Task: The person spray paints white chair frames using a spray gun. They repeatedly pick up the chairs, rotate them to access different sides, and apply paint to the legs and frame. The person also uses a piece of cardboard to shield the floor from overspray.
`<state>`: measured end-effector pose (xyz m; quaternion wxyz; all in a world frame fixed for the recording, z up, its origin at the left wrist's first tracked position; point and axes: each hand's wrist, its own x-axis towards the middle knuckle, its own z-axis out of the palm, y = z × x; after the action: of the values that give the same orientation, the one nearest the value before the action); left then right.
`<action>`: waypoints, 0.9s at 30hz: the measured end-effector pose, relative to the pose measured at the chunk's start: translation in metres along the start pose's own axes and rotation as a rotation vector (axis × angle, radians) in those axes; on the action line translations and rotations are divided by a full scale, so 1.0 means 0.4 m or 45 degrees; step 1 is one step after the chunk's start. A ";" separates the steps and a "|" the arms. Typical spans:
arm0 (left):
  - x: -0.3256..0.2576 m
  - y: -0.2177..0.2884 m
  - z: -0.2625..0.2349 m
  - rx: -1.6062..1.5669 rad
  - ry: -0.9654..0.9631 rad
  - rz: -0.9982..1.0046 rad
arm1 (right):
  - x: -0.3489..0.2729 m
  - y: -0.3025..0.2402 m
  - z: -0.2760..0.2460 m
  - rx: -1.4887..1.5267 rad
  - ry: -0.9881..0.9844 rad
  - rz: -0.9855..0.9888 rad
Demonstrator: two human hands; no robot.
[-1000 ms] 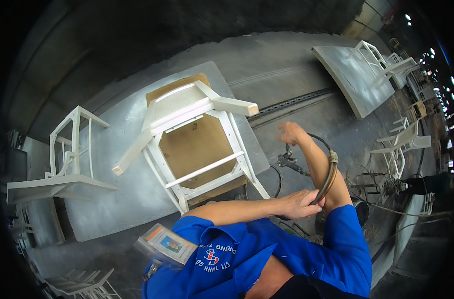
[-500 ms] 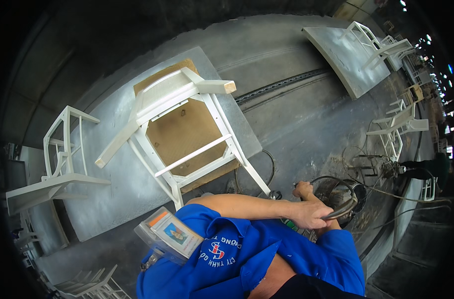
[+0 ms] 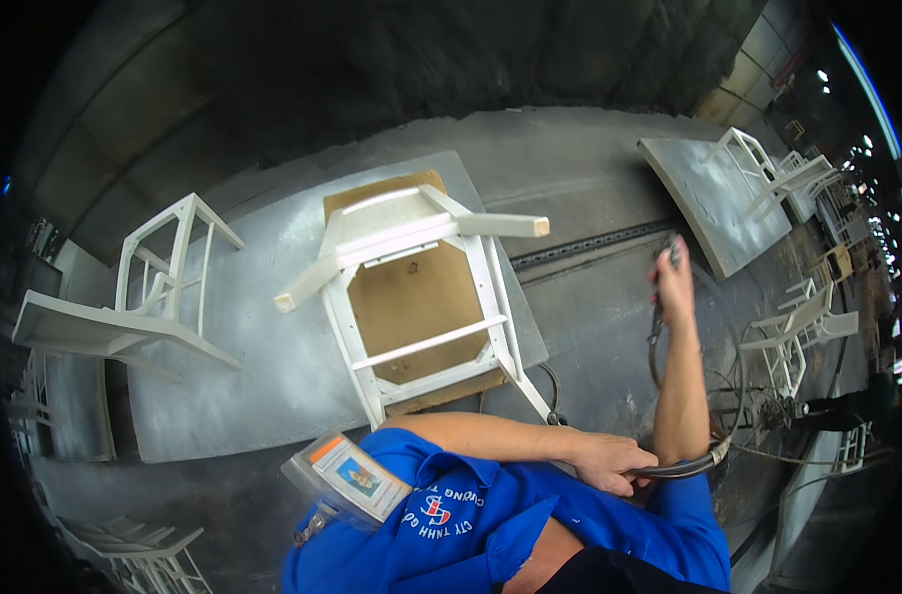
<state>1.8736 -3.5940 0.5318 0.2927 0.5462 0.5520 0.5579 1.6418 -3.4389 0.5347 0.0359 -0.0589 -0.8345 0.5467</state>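
My right hand (image 3: 674,282) is raised to the right of the white chair, fingers wrapped round what looks like a spray gun (image 3: 675,253); the grip hides most of it. A dark hose (image 3: 703,467) hangs from the gun and loops near my right elbow. Lower down, my left hand (image 3: 614,463) is closed round the hose, the left forearm crossing in front of my body. The white chair frame (image 3: 396,213) lies tipped over on a brown board (image 3: 411,297), legs sticking outward. Neither hand touches the chair.
The board rests on a large grey panel (image 3: 243,327). Another white chair (image 3: 124,327) stands at the left. A second grey panel (image 3: 703,198) with white chairs is at the far right. A chain track (image 3: 599,244) crosses the floor. Hoses tangle around a stand (image 3: 758,411).
My right hand has risen from beside the bucket, lifting the spray gun up and away. My left hand still grips the hose, slightly lower. The view has tilted, shifting the chair right and down.
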 end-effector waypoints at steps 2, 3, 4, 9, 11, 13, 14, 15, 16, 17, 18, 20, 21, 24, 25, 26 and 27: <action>-0.044 -0.038 -0.015 0.032 0.037 -0.078 | -0.028 -0.241 0.011 0.226 0.007 -0.264; -0.074 -0.076 -0.025 0.063 0.080 -0.099 | -0.052 -0.343 0.014 0.299 0.003 -0.399; -0.105 -0.124 -0.036 0.091 0.131 -0.077 | -0.079 -0.432 0.020 0.317 0.016 -0.565; -0.304 -0.434 -0.044 0.309 0.462 -0.288 | -0.172 -0.719 0.086 0.317 -0.012 -1.092; -0.355 -0.502 -0.039 0.252 0.728 -0.330 | -0.175 -0.791 0.113 0.301 0.006 -1.259; -0.382 -0.507 -0.044 0.243 0.804 -0.456 | -0.170 -0.841 0.128 0.358 -0.065 -1.296; -0.393 -0.485 -0.052 0.189 0.849 -0.485 | -0.163 -0.861 0.135 0.393 -0.100 -1.312; -0.400 -0.452 -0.063 0.212 0.890 -0.432 | -0.155 -0.878 0.141 0.395 -0.087 -1.321; -0.416 -0.409 -0.075 0.270 0.873 -0.476 | -0.142 -0.897 0.145 0.393 -0.086 -1.304; -0.424 -0.360 -0.081 0.272 0.909 -0.407 | -0.122 -0.918 0.150 0.390 -0.089 -1.284; -0.427 -0.309 -0.083 0.277 0.947 -0.328 | -0.103 -0.934 0.154 0.384 -0.079 -1.242; -0.432 -0.212 -0.101 0.409 0.964 -0.463 | -0.063 -0.953 0.160 0.384 -0.087 -1.236; -0.433 -0.167 -0.111 0.476 0.973 -0.533 | -0.040 -0.961 0.164 0.368 -0.073 -1.228; -0.426 -0.064 -0.121 0.586 1.127 -0.506 | 0.021 -0.982 0.171 0.384 -0.098 -1.210; -0.421 -0.044 -0.117 0.630 1.197 -0.452 | 0.039 -0.982 0.177 0.391 -0.111 -1.206; -0.418 -0.030 -0.114 0.605 1.193 -0.500 | 0.052 -0.978 0.184 0.392 -0.128 -1.216; -0.415 -0.022 -0.104 0.602 1.217 -0.489 | 0.068 -0.979 0.197 0.416 -0.157 -1.214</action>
<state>1.8709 -3.7588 0.4847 -0.0239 0.1734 0.8224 0.5412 1.5820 -3.6613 0.8621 0.2411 0.3674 -0.6725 0.5954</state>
